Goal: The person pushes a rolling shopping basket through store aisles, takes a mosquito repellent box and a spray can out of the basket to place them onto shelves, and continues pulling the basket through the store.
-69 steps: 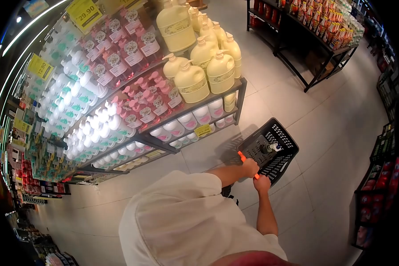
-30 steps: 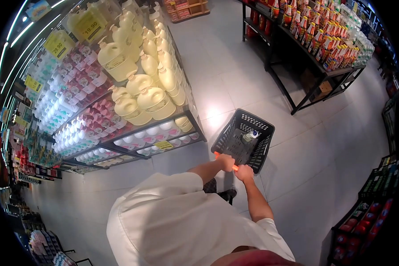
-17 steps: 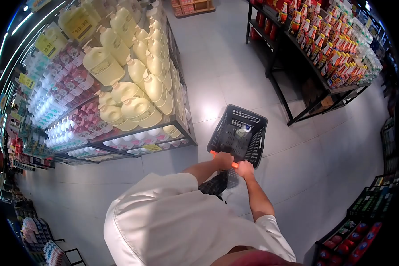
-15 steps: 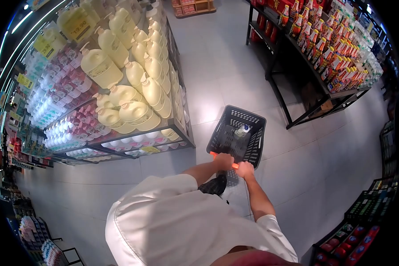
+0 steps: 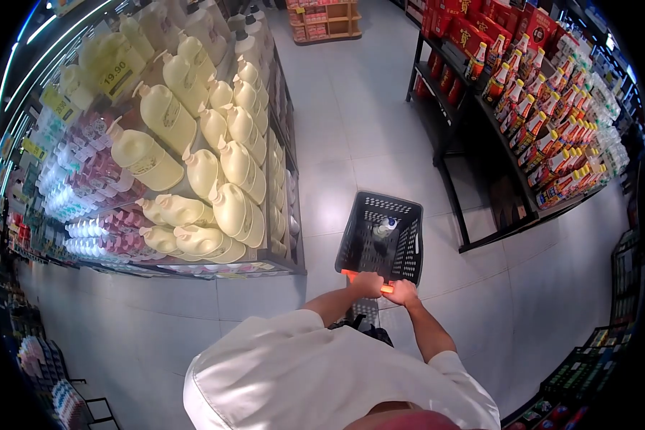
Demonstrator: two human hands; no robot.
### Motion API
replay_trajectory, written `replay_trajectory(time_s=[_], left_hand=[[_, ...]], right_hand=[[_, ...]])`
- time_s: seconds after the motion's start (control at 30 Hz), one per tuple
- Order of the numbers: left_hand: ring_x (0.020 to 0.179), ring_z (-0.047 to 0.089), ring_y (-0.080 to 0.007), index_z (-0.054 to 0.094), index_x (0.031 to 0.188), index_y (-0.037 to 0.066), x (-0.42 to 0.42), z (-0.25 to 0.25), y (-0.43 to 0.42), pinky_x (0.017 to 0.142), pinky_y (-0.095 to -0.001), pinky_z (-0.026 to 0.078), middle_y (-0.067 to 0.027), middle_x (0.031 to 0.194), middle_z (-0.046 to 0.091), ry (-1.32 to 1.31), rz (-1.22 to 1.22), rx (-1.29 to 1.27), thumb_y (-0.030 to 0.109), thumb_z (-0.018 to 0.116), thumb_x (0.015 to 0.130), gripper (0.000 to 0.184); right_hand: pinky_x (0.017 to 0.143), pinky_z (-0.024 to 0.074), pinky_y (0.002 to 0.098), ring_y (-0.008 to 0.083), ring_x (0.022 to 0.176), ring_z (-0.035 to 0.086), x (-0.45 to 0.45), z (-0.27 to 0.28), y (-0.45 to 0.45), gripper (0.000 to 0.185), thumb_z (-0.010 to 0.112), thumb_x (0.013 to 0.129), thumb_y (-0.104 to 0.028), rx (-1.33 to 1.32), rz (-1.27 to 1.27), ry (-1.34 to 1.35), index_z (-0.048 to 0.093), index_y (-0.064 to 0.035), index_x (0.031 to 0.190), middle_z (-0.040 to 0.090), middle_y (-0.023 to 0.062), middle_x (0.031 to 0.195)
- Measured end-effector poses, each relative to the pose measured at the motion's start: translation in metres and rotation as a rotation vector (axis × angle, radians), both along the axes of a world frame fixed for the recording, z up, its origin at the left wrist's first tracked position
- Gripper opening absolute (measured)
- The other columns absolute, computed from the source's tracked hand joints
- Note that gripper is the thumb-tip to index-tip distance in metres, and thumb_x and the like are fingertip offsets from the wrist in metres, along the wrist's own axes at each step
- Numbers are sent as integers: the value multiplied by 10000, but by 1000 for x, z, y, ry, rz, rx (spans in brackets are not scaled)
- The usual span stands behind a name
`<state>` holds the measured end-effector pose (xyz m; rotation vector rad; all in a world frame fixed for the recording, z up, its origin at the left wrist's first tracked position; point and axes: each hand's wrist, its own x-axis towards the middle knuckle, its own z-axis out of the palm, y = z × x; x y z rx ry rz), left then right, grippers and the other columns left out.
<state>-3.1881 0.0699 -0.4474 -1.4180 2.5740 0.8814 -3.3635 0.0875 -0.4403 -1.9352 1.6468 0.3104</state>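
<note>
Both my hands grip the orange handle (image 5: 388, 289) of a dark grey shopping basket (image 5: 413, 240) with perforated walls. My left hand (image 5: 368, 284) is wrapped round the handle near its middle. Close beside it, my right hand (image 5: 403, 292) is closed on the handle's right part. Inside the basket, toward the far end, lies a small white item with a blue top (image 5: 388, 224); its kind is too small to tell. The basket is in front of my body, over the tiled floor.
On the left stands a display of cream pump bottles (image 5: 166, 115) with yellow price signs (image 5: 113, 77). A black-framed table (image 5: 460, 208) at right bears rows of bottles with yellow caps (image 5: 527, 136). A wooden shelf (image 5: 345, 27) stands ahead; pale floor (image 5: 333, 129) runs between the displays.
I have moved forward along the aisle with the basket, my hands still on its handle. The displays on both sides are nearer and lower in view, and more of the wooden shelf shows.
</note>
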Motion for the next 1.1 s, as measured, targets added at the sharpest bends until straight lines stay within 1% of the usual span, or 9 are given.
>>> replay_trajectory(time_s=[0.27,0.6,0.7,0.73,0.8,0.87,0.93,1.03,1.1], left_hand=[[761,680,-330,703,803,63,-18,24,-71,700,-433,547,-146,803,694,-40,14,18,312,660,731,263],[709,651,-380,646,878,48,-23,16,-191,640,-486,515,-180,758,663,7,81,-117,491,635,713,473],[831,613,-289,620,853,86,-27,-22,-218,671,-446,447,-100,809,619,-32,135,-454,322,662,712,278],[927,539,-246,635,835,113,-34,-12,-225,719,-427,381,-74,887,574,-180,194,-510,278,674,696,219],[988,501,-264,684,833,122,-49,0,-241,759,-457,363,-100,977,548,-251,405,-418,273,678,682,214],[997,494,-285,701,836,114,-59,3,-252,827,-483,383,-108,993,553,-260,552,-393,261,678,664,227],[949,583,-302,706,855,126,-60,2,-273,809,-458,410,-121,939,626,-317,522,-249,220,659,711,178],[851,667,-294,717,829,110,-57,-1,-312,764,-477,475,-111,861,693,-358,509,-49,268,677,704,206],[776,689,-294,721,800,107,-53,-5,-335,712,-454,515,-114,802,702,-338,451,-84,274,669,715,194]], right_hand=[[812,530,433,325,857,676,-19,-5,-80,346,665,736,-453,-36,91,25,734,-152,890,701,146,875],[774,543,446,319,853,688,-33,-8,-228,302,643,734,-350,-31,198,-75,738,-103,879,710,144,883],[804,538,450,339,880,680,-30,-13,-275,315,649,738,-338,-14,222,-58,734,-98,923,702,165,931],[805,538,452,343,874,680,-29,-16,-284,313,650,738,-331,-12,252,-57,733,-93,922,701,170,931],[795,543,451,352,848,686,-30,-19,-304,254,615,767,-271,-71,274,-119,733,-91,901,702,178,879],[805,539,450,349,872,680,-28,-9,-323,280,644,751,-303,-43,259,-113,735,-87,903,697,189,921],[804,539,451,349,868,679,-30,-13,-341,273,643,753,-299,-39,296,-113,736,-86,898,696,188,911],[803,538,449,350,862,679,-31,-16,-370,267,644,753,-293,-51,335,-115,736,-86,896,696,187,902],[795,540,448,348,850,681,-31,-17,-388,256,648,752,-290,-63,351,-110,736,-91,887,697,182,887]])
